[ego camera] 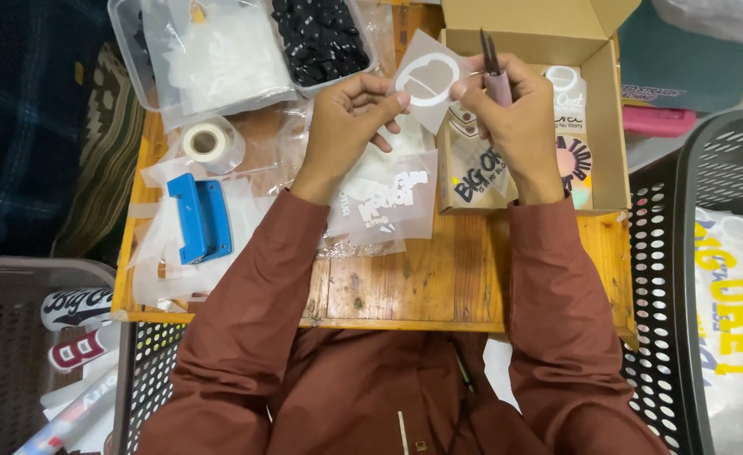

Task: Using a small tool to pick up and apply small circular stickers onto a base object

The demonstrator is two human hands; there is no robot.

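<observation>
my left hand [348,114] pinches the lower left edge of a small translucent film sheet [429,80], thumb and fingers closed on it, and holds it up over the far part of the wooden table [422,282]. the sheet is roughly square, tilted like a diamond, and carries a white ring shape with a notch in its top. my right hand [513,118] is closed around a pair of tweezers [491,67] with a pinkish grip and dark tips that point up and away from me; the fingertips of that hand also meet the sheet's right edge.

just behind my right hand stands an open cardboard box [607,118] with its flaps up; flat packets lie in it, one tan with bold dark lettering, one with a round striped design in pink and dark tones, and a white ring lies near the top. under my left wrist lies a clear sheet with white lettering [384,202]. to the left are a blue hole punch [199,219] and a roll of clear tape [207,141]. at the far edge a clear plastic tub [127,50] holds white pieces, with a tray of small black parts [319,38] beside it. a black perforated basket [683,253] at my right holds a bag with large yellow lettering; a grey basket [18,354] at my left holds red and white lettered stickers.
</observation>
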